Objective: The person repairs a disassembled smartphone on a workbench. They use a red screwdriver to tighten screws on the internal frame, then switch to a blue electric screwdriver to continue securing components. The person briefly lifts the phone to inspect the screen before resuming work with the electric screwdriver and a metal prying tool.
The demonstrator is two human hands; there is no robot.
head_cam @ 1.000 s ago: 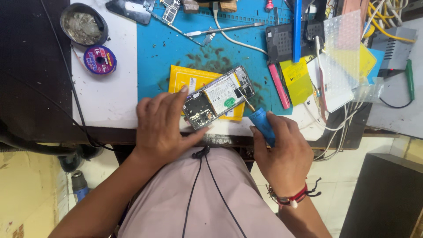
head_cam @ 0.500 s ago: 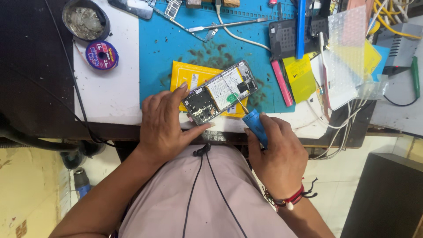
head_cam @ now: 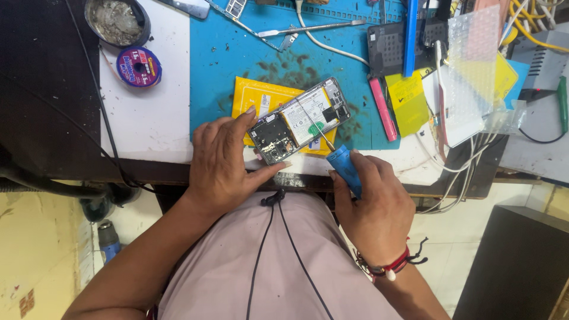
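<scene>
Cluttered and well used, the table [head_cam: 148, 118] carries a blue work mat [head_cam: 237, 65] stained with dark smudges, and a person in a pale pink shirt leans over its near edge. On the mat, partly over a yellow sheet [head_cam: 252, 98], lies an opened phone [head_cam: 299, 121] with its back cover off, showing a white battery and dark circuit parts; it lies at a slant, its lower end toward the person. The left hand [head_cam: 222, 160] steadies that lower end, with the thumb against the near edge and the fingers curled over the far side. The right hand [head_cam: 376, 204] is wrapped around the blue handle of a screwdriver [head_cam: 341, 163], whose thin metal shaft reaches up to the middle of the phone beside a small green spot. A red thread bracelet circles the right wrist. At the far left of the table sit a round tin of grey debris [head_cam: 115, 21] and a purple spool [head_cam: 138, 66]. To the right lie a pink tool [head_cam: 383, 109], a yellow card [head_cam: 409, 104], bubble wrap [head_cam: 477, 65] and a tangle of white cables [head_cam: 468, 157].
</scene>
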